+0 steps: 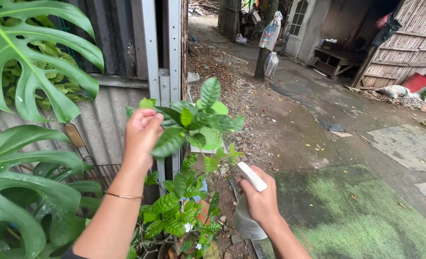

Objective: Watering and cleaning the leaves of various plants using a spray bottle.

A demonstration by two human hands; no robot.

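My left hand: grip pinched on a glossy green leaf near the top of the potted plant; thin bangle on that wrist. My right hand: grip wrapped tight around a spray bottle, its white trigger head pointing up toward the leaves, just right of the stem. Left of the left grip: large split leaves against corrugated metal sheeting. Right of the right grip: green mat on the dirt yard.
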